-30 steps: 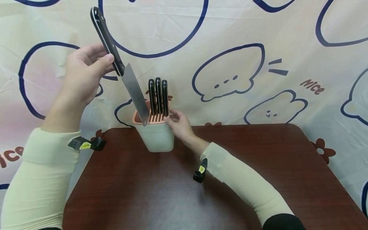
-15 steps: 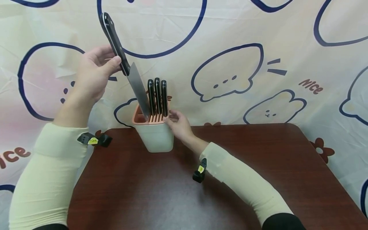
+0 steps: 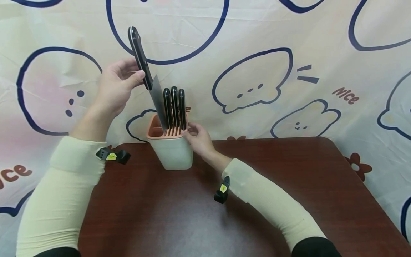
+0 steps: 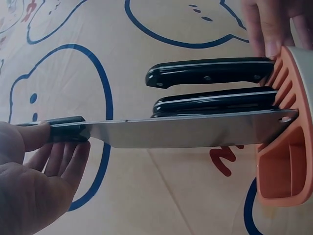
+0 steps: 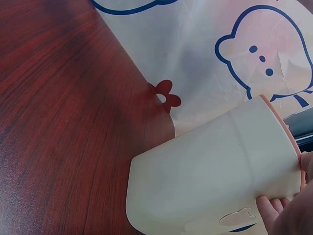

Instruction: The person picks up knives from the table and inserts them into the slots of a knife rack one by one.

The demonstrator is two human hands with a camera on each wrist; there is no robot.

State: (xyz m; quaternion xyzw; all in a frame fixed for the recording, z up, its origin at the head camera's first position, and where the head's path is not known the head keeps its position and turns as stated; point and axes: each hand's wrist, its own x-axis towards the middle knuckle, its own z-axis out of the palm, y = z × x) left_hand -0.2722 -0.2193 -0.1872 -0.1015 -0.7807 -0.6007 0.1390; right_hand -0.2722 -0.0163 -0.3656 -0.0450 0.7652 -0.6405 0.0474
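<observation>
My left hand (image 3: 117, 85) pinches the black riveted handle of a cleaver (image 3: 158, 103) between thumb and fingers. The cleaver leans with its handle up and left. Its holed blade end (image 4: 274, 127) is at the slotted top of a pale green knife holder (image 3: 171, 153), by the leftmost slots; whether it has entered one cannot be made out. Several black-handled knives (image 3: 174, 107) stand upright in the slots to its right. My right hand (image 3: 200, 141) grips the holder's right side at the orange rim (image 4: 298, 78), thumb in front.
The holder stands near the back edge of a dark red-brown table (image 3: 257, 200). An orange open compartment (image 4: 281, 169) lies left of the slots. A patterned cloth (image 3: 250, 32) hangs directly behind the table.
My left hand has moved right and somewhat down with the cleaver, which now stands steeper. Its blade end has shifted from in front of the rim to the slots. The right hand stays put.
</observation>
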